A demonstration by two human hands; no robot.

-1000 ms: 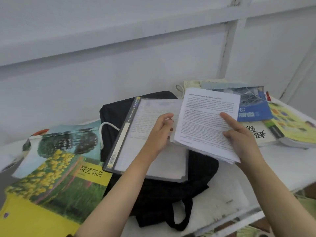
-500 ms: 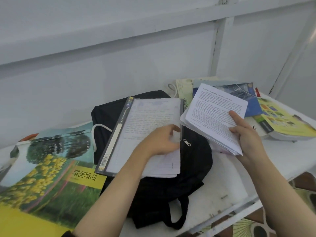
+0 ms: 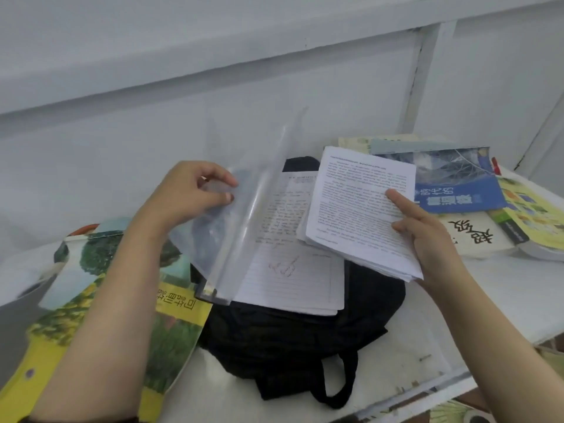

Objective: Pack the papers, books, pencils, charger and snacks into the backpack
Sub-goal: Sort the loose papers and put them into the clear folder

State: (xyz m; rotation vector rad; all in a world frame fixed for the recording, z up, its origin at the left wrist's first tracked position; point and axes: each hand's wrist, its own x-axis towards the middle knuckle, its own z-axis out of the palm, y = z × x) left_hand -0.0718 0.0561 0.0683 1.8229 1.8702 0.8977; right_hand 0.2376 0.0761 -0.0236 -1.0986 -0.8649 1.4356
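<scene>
The left hand [image 3: 195, 195] pinches the translucent plastic cover [image 3: 241, 215] of a folder and holds it raised off the lined handwritten sheets [image 3: 290, 270] beneath. The folder lies on a black fabric backpack [image 3: 290, 340] on the white table [image 3: 503, 291]. The right hand [image 3: 427, 239] grips a stack of printed white papers [image 3: 357, 209], whose left edge overlaps the handwritten sheets. A large yellow-green book [image 3: 100, 288] lies at the left. A blue book [image 3: 451, 181], a white book with black characters [image 3: 476, 236] and a yellow book [image 3: 537, 215] lie at the right.
</scene>
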